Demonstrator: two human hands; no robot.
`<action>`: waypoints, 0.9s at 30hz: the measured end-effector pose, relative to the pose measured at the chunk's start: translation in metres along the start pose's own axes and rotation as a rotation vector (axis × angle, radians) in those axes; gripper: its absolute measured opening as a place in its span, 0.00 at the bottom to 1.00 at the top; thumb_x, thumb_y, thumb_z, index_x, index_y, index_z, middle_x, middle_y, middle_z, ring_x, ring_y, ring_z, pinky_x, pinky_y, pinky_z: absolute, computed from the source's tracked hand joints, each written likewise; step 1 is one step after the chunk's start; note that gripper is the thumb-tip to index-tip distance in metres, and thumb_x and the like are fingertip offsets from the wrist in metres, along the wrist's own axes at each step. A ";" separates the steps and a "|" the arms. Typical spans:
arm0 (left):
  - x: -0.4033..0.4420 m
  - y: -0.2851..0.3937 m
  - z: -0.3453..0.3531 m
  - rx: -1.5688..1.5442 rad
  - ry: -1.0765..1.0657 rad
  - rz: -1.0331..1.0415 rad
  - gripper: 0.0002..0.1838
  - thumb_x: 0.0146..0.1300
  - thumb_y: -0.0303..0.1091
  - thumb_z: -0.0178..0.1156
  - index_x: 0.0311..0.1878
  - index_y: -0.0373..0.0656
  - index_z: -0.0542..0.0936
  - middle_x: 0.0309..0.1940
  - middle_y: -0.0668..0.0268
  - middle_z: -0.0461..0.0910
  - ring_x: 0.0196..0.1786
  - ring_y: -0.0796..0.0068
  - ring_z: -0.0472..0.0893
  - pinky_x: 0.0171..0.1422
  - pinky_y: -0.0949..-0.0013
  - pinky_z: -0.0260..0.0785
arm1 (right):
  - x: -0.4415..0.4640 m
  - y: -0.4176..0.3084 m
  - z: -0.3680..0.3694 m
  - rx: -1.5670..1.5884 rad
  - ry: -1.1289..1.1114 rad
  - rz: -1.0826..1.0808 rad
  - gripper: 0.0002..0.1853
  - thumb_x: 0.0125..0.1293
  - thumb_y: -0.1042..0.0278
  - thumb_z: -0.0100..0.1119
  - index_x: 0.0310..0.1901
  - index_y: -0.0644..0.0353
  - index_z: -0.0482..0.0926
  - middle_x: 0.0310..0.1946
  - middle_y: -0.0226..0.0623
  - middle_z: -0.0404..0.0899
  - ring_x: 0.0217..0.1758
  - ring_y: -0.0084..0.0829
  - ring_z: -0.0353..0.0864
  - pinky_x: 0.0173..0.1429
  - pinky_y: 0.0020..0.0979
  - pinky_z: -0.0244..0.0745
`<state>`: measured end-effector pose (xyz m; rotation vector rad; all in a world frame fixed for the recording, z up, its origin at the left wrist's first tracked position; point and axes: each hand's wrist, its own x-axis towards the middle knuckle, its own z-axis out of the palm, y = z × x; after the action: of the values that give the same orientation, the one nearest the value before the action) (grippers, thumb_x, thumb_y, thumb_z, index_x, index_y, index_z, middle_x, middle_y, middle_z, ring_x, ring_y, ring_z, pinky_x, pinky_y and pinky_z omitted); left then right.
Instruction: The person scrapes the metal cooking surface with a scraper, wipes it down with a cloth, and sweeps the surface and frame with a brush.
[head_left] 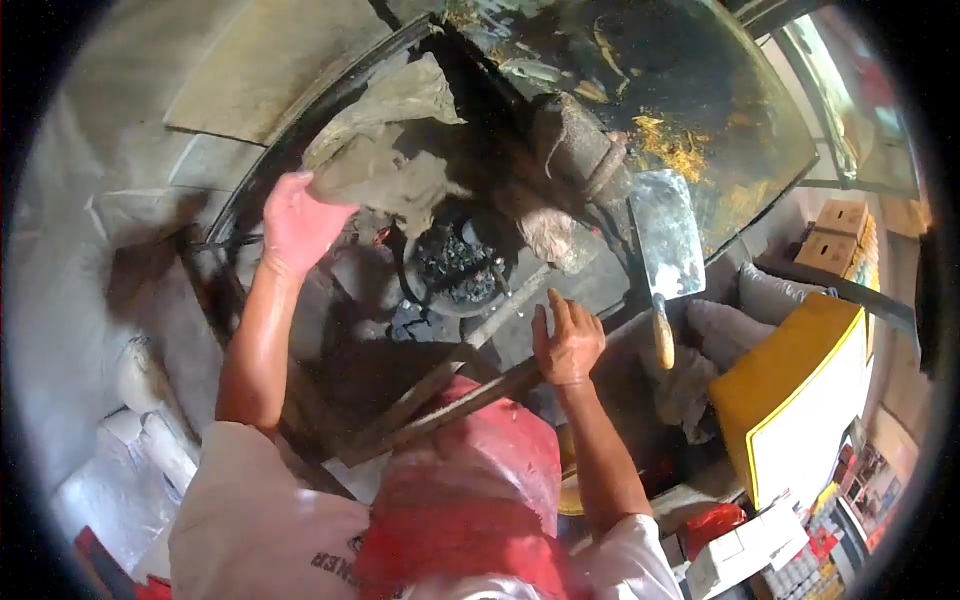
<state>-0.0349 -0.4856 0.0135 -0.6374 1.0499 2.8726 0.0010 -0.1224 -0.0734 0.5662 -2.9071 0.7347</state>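
Observation:
My left hand (300,225) is raised at the left of the stove, its fingers closed on the edge of a crumpled grey-brown cloth (385,165). The cloth spreads to the right above a round pan of dark charcoal (458,265); part of its edge is hidden behind my fingers. My right hand (572,340) hovers near a wooden bar (465,400) with nothing in it, thumb and fingers apart. Just beyond it lies a crumpled pale bag (548,238). To its right is a broad metal blade (668,232) with a wooden handle (663,338).
A dark, stained metal worktop (690,90) bears yellow-brown shreds (672,148). A rusty cylinder (580,145) stands at its near edge. On the right are a yellow-edged white panel (800,400), pale sacks (730,335) and cardboard boxes (832,235).

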 end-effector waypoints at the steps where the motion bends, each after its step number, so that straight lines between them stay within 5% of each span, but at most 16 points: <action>1: -0.014 0.001 0.014 -0.034 0.001 -0.008 0.27 0.59 0.39 0.52 0.61 0.36 0.69 0.62 0.58 0.71 0.66 0.58 0.67 0.72 0.52 0.53 | -0.001 0.000 -0.001 0.020 -0.015 0.015 0.15 0.54 0.64 0.64 0.44 0.57 0.81 0.27 0.36 0.77 0.31 0.38 0.78 0.37 0.37 0.71; 6: -0.086 -0.015 0.067 -0.122 0.014 0.020 0.32 0.57 0.42 0.53 0.64 0.36 0.66 0.64 0.55 0.69 0.67 0.56 0.66 0.73 0.51 0.51 | -0.002 -0.007 -0.022 0.054 -0.036 -0.012 0.17 0.56 0.58 0.64 0.44 0.59 0.81 0.30 0.40 0.79 0.32 0.40 0.80 0.40 0.37 0.73; 8: -0.117 -0.022 0.098 -0.040 0.006 0.077 0.34 0.57 0.45 0.54 0.65 0.36 0.66 0.64 0.55 0.69 0.67 0.57 0.67 0.73 0.52 0.53 | -0.004 -0.008 -0.033 0.422 -0.173 0.154 0.18 0.59 0.58 0.64 0.45 0.62 0.80 0.32 0.40 0.79 0.32 0.39 0.80 0.38 0.38 0.74; 10: -0.147 -0.027 0.132 -0.017 -0.154 0.093 0.37 0.55 0.48 0.55 0.65 0.36 0.66 0.63 0.55 0.69 0.66 0.57 0.67 0.72 0.52 0.55 | -0.002 -0.008 -0.044 0.986 -0.023 0.343 0.16 0.64 0.64 0.60 0.49 0.65 0.79 0.37 0.44 0.80 0.35 0.34 0.80 0.42 0.32 0.75; 13: -0.185 -0.040 0.180 -0.030 -0.248 0.174 0.39 0.54 0.50 0.57 0.65 0.36 0.66 0.63 0.55 0.70 0.65 0.56 0.69 0.70 0.50 0.59 | 0.001 -0.008 -0.119 0.896 -0.035 0.153 0.17 0.63 0.63 0.60 0.49 0.66 0.78 0.40 0.45 0.79 0.43 0.37 0.79 0.51 0.33 0.73; 14: -0.197 -0.045 0.193 -0.052 -0.309 0.210 0.39 0.54 0.51 0.57 0.65 0.36 0.66 0.63 0.55 0.70 0.64 0.56 0.70 0.69 0.50 0.60 | 0.001 -0.003 -0.136 0.926 -0.099 0.083 0.24 0.61 0.59 0.62 0.55 0.65 0.75 0.48 0.48 0.76 0.54 0.41 0.76 0.59 0.36 0.68; 18: -0.228 -0.079 0.232 -0.267 -0.333 0.330 0.31 0.62 0.46 0.53 0.63 0.35 0.68 0.61 0.52 0.71 0.63 0.53 0.71 0.69 0.48 0.61 | -0.007 0.015 -0.183 0.847 -0.291 -0.189 0.44 0.54 0.48 0.69 0.67 0.63 0.61 0.63 0.52 0.65 0.68 0.45 0.62 0.69 0.40 0.58; 22: -0.251 -0.102 0.266 -0.389 -0.574 0.195 0.26 0.67 0.42 0.48 0.63 0.35 0.69 0.62 0.52 0.71 0.65 0.53 0.70 0.70 0.48 0.60 | -0.033 0.020 -0.232 1.524 -0.619 0.143 0.46 0.54 0.52 0.71 0.69 0.63 0.56 0.65 0.42 0.63 0.66 0.37 0.63 0.69 0.38 0.59; 27: -0.294 -0.130 0.295 -0.323 -0.590 0.262 0.29 0.70 0.47 0.42 0.67 0.36 0.65 0.66 0.52 0.66 0.68 0.52 0.66 0.73 0.48 0.53 | -0.068 0.024 -0.273 1.377 -0.717 0.279 0.46 0.52 0.50 0.72 0.67 0.63 0.59 0.61 0.40 0.68 0.64 0.35 0.65 0.67 0.36 0.60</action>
<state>0.1457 -0.1659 0.2491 0.3751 0.6237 3.1482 0.0539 0.0489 0.1448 0.5164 -2.4722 3.1131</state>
